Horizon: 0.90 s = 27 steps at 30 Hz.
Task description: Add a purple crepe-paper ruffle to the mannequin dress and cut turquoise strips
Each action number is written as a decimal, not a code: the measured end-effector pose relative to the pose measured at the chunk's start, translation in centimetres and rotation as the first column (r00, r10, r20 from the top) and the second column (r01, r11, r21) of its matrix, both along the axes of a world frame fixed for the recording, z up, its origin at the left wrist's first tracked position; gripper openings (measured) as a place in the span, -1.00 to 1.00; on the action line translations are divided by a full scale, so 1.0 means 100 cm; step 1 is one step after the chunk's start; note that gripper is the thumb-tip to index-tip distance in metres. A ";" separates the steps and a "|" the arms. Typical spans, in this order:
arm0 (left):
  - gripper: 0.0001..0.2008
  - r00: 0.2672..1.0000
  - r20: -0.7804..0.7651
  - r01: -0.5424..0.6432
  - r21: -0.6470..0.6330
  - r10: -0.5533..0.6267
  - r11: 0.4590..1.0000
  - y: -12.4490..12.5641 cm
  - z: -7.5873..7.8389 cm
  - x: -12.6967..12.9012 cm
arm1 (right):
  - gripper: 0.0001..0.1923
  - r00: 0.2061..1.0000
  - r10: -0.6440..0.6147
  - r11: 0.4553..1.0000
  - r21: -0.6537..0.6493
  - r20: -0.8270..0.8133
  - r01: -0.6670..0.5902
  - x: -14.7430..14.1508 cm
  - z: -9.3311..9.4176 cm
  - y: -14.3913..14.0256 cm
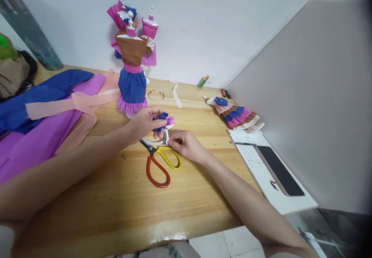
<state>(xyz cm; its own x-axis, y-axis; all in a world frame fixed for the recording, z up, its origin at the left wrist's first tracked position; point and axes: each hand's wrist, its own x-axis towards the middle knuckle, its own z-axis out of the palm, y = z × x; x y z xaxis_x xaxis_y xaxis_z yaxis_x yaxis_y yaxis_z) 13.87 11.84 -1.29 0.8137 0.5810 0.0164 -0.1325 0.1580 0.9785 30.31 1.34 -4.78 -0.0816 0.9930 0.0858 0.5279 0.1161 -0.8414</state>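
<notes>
My left hand point(145, 123) pinches a small blue and purple crepe paper flower point(164, 120) above the wooden table point(122, 196). My right hand point(186, 145) rests just right of it, fingertips on a white tape roll point(158, 141) and its loose end. Red and yellow handled scissors point(159, 164) lie directly below both hands. Behind the hands stands a small mannequin in a brown, blue and pink paper dress point(132, 72).
Two more dressed mannequins point(149, 37) stand at the wall. Blue, purple and peach crepe paper sheets point(49, 110) cover the left side. A finished paper dress point(235, 114) lies at right, near a phone point(280, 171) on white paper. A tape ring point(155, 95) lies behind.
</notes>
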 end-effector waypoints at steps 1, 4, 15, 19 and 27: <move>-0.86 1.000 -0.015 -0.001 0.025 0.001 1.000 0.001 0.002 -0.002 | -0.81 0.999 -0.050 0.999 0.014 0.002 0.050 0.001 0.000 0.000; -0.90 0.997 -0.063 -0.033 0.083 0.038 0.996 0.002 0.007 -0.011 | -0.82 0.990 -0.142 0.987 0.069 -0.006 0.143 0.005 0.001 0.001; -0.93 0.926 -0.277 -0.143 0.370 0.256 0.918 -0.001 -0.019 -0.048 | -0.82 0.945 -0.057 0.979 0.202 0.321 -0.010 0.004 0.000 0.002; -0.84 0.837 -0.393 -0.017 0.677 0.381 0.736 -0.007 -0.010 -0.061 | -0.82 0.904 -0.021 0.978 0.197 0.426 -0.070 -0.001 -0.003 0.001; -0.79 0.771 -0.462 0.042 0.724 0.439 0.688 -0.013 0.005 -0.070 | -0.84 0.890 0.009 0.970 0.213 0.456 -0.119 -0.006 -0.008 0.002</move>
<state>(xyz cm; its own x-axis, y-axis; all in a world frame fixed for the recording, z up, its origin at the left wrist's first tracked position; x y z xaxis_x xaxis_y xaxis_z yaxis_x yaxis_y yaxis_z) 6.88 10.51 -0.79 0.6623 0.7474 0.0531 0.5266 -0.5147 0.6766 29.73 1.50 -5.53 -0.2289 0.9413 0.2480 0.8265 0.3225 -0.4614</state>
